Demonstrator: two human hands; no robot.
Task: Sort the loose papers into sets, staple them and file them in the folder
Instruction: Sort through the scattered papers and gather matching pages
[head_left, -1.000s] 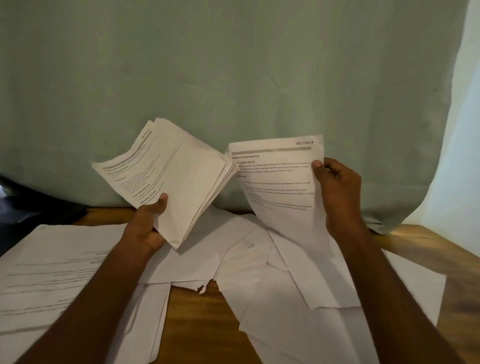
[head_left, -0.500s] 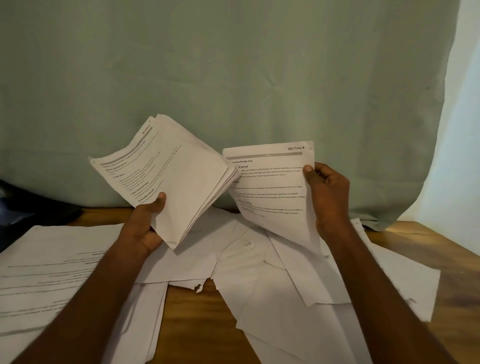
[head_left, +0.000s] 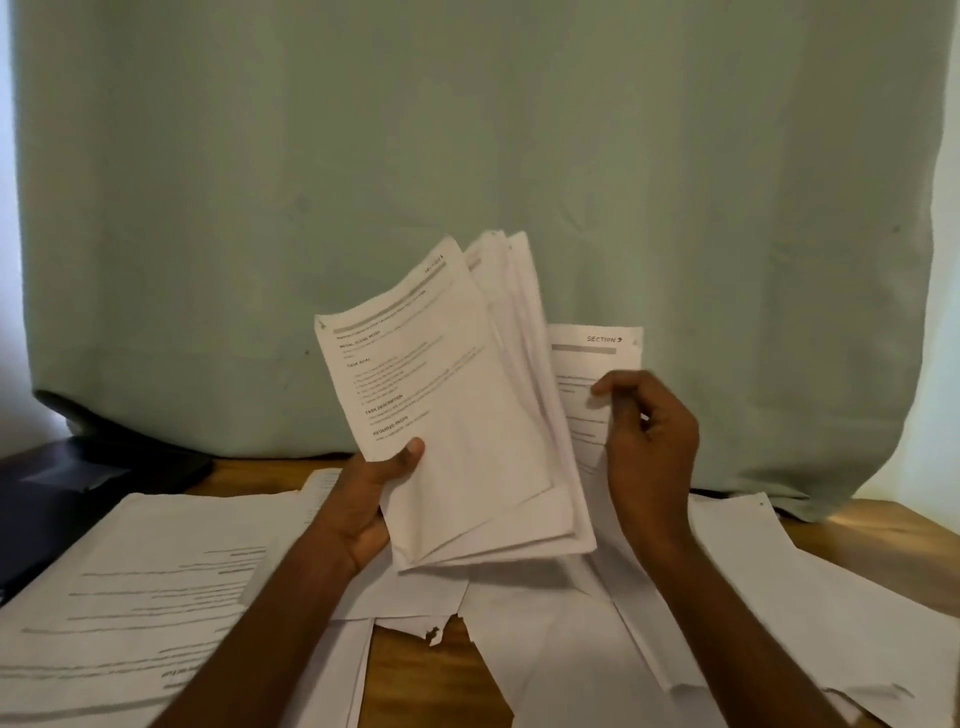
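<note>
Early days in this sort. The left hand grips a fanned stack of papers by its lower left corner, thumb pressed on the top page, the sheets splaying apart at their far edges. Just behind the stack's right side, the right hand pinches a single sheet headed "SECTION 9", thumb and fingers curled round its edge — it looks ready to slot in with the stack or go to a pile of its own.

Below, the wooden table is strewn with loose sheets overlapping every which way, and printed pages lie at the left, one with a torn edge near the middle. So sorting is under way, nowhere near finished. No stapler shows, and nothing looks stapled yet. A dark flat object sits at the far left — possibly the folder, but I can't tell. Stapling and filing all lie ahead.
</note>
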